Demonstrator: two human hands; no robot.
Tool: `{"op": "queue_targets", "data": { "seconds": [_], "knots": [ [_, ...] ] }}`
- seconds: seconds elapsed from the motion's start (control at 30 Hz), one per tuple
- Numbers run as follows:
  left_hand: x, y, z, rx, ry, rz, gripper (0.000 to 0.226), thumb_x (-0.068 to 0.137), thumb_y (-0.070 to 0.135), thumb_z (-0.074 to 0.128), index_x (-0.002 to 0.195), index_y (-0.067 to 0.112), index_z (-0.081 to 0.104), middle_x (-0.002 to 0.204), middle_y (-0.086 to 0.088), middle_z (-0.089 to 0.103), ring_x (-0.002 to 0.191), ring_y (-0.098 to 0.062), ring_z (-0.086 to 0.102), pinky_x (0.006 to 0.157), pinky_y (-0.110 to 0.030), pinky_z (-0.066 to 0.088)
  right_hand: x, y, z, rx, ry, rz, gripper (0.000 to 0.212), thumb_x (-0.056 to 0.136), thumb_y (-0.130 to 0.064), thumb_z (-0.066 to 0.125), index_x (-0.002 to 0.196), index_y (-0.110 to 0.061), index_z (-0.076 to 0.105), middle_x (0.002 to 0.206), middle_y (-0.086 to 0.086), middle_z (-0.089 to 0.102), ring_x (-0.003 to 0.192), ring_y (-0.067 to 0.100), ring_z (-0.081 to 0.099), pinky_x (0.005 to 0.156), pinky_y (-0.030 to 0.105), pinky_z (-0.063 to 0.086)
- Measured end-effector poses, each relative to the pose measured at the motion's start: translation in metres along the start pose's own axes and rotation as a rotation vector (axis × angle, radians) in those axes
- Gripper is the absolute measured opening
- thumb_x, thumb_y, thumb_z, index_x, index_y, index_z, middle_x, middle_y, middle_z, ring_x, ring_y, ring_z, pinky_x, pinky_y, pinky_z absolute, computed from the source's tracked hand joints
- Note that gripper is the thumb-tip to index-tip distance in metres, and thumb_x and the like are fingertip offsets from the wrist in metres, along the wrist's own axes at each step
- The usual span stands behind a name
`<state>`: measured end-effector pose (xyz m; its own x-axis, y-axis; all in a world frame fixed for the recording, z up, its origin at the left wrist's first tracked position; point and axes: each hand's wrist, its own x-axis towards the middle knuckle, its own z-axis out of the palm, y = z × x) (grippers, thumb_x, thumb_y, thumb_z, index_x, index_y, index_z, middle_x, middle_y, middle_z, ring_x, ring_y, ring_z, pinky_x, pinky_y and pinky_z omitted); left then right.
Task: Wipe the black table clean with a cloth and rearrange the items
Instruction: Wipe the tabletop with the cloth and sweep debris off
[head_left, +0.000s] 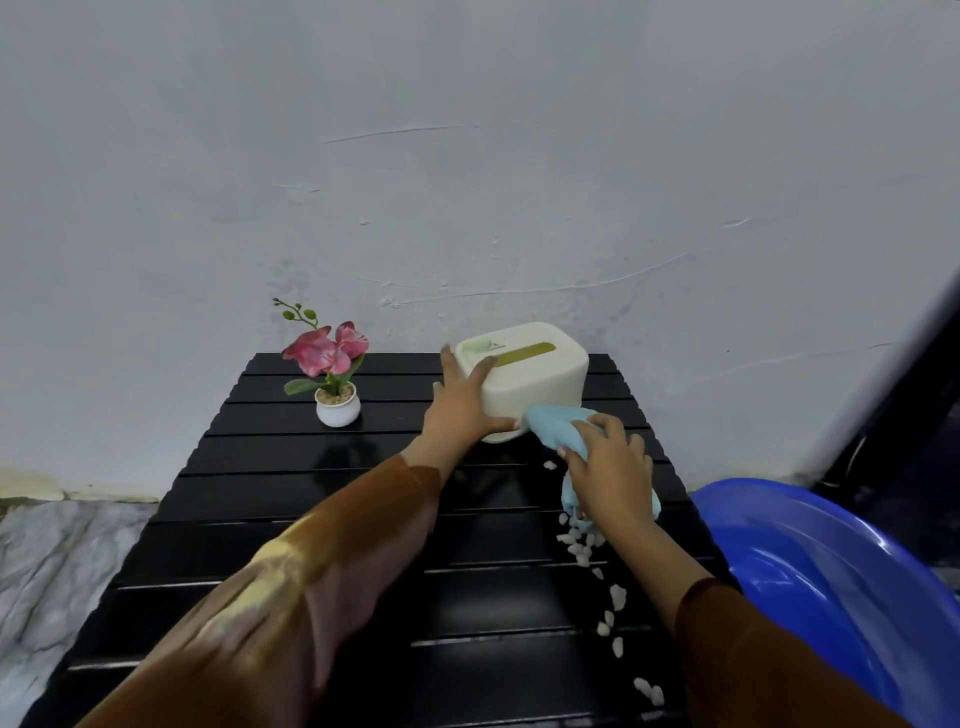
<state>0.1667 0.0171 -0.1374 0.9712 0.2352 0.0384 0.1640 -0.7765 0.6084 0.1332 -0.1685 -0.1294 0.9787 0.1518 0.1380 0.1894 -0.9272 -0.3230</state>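
Observation:
A cream tissue box (535, 379) stands tilted at the far right of the black slatted table (291, 519). My left hand (462, 400) grips its near left corner, thumb along the bottom edge. Just right of it, my right hand (610, 467) holds a light blue cloth (558, 428) against the table at the box's base. Several small white pebbles (582, 545) lie scattered along the table's right side, trailing toward the near edge.
A pink artificial orchid in a small white pot (336, 405) stands at the far left of the table. A blue plastic basin (841, 582) sits beside the table on the right. A white wall rises behind; marble floor shows at left.

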Motion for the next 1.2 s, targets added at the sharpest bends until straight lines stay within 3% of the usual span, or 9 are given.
{"op": "queue_targets", "data": {
  "seconds": [0.13, 0.3, 0.67, 0.8, 0.9, 0.97, 1.07, 1.2],
  "knots": [
    [0.01, -0.005, 0.013, -0.186, 0.069, 0.019, 0.088, 0.062, 0.038, 0.084, 0.136, 0.03, 0.038, 0.156, -0.01, -0.005, 0.133, -0.041, 0.036, 0.101, -0.051, 0.045, 0.004, 0.002, 0.003, 0.025, -0.002, -0.005, 0.041, 0.096, -0.031, 0.045, 0.136, -0.023, 0.045, 0.147, -0.002, 0.033, 0.122, 0.026, 0.037, 0.1, 0.035, 0.033],
    [0.009, -0.001, 0.009, -0.356, 0.128, 0.078, 0.081, 0.06, 0.024, 0.088, 0.13, 0.016, 0.046, 0.15, -0.008, 0.011, 0.128, -0.027, 0.039, 0.107, -0.032, 0.039, 0.004, -0.003, 0.002, 0.047, -0.009, -0.031, 0.041, 0.095, -0.032, 0.047, 0.135, -0.022, 0.047, 0.145, -0.002, 0.036, 0.12, 0.026, 0.038, 0.098, 0.035, 0.033],
    [0.038, -0.003, -0.119, -0.199, 0.17, 0.193, 0.081, 0.063, 0.018, 0.086, 0.131, 0.013, 0.043, 0.144, -0.012, 0.027, 0.128, -0.029, 0.038, 0.103, -0.03, 0.035, 0.029, -0.085, 0.025, 0.13, -0.075, -0.133, 0.041, 0.096, -0.034, 0.044, 0.135, -0.02, 0.046, 0.144, 0.001, 0.037, 0.12, 0.027, 0.039, 0.099, 0.036, 0.035],
    [0.051, -0.008, -0.157, -0.182, 0.192, 0.226, 0.079, 0.064, 0.021, 0.085, 0.131, 0.016, 0.043, 0.141, -0.011, 0.031, 0.124, -0.029, 0.041, 0.098, -0.03, 0.04, 0.047, -0.13, 0.05, 0.183, -0.194, -0.169, 0.051, 0.095, -0.044, 0.041, 0.142, -0.026, 0.033, 0.153, 0.001, 0.022, 0.127, 0.031, 0.033, 0.104, 0.043, 0.03],
    [0.057, -0.015, -0.171, -0.212, 0.188, 0.228, 0.078, 0.064, 0.022, 0.085, 0.129, 0.018, 0.044, 0.137, -0.01, 0.034, 0.119, -0.03, 0.044, 0.093, -0.042, 0.05, 0.057, -0.147, 0.081, -0.042, -0.379, -0.285, 0.06, 0.091, -0.056, 0.037, 0.146, -0.041, 0.015, 0.159, -0.005, 0.0, 0.139, 0.037, 0.016, 0.11, 0.053, 0.02],
    [0.061, -0.021, -0.174, -0.226, 0.186, 0.239, 0.077, 0.065, 0.022, 0.085, 0.129, 0.018, 0.044, 0.137, -0.01, 0.034, 0.118, -0.029, 0.044, 0.094, -0.045, 0.05, 0.064, -0.147, 0.096, -0.122, -0.36, -0.329, 0.057, 0.092, -0.055, 0.036, 0.145, -0.043, 0.017, 0.16, -0.006, -0.001, 0.14, 0.037, 0.016, 0.11, 0.052, 0.02],
    [0.066, -0.027, -0.174, -0.239, 0.183, 0.256, 0.076, 0.065, 0.022, 0.085, 0.129, 0.018, 0.044, 0.137, -0.01, 0.035, 0.112, -0.023, 0.043, 0.095, -0.043, 0.05, 0.074, -0.145, 0.106, -0.161, -0.273, -0.334, 0.051, 0.094, -0.049, 0.036, 0.143, -0.038, 0.025, 0.159, -0.004, 0.007, 0.132, 0.036, 0.029, 0.107, 0.049, 0.025],
    [0.069, -0.029, -0.169, -0.258, 0.183, 0.264, 0.074, 0.066, 0.022, 0.085, 0.128, 0.019, 0.044, 0.134, -0.009, 0.037, 0.105, -0.019, 0.041, 0.088, -0.036, 0.05, 0.093, -0.134, 0.104, -0.154, -0.172, -0.214, 0.047, 0.095, -0.046, 0.037, 0.14, -0.032, 0.034, 0.155, -0.002, 0.019, 0.118, 0.035, 0.04, 0.1, 0.042, 0.031]
  ]
}}
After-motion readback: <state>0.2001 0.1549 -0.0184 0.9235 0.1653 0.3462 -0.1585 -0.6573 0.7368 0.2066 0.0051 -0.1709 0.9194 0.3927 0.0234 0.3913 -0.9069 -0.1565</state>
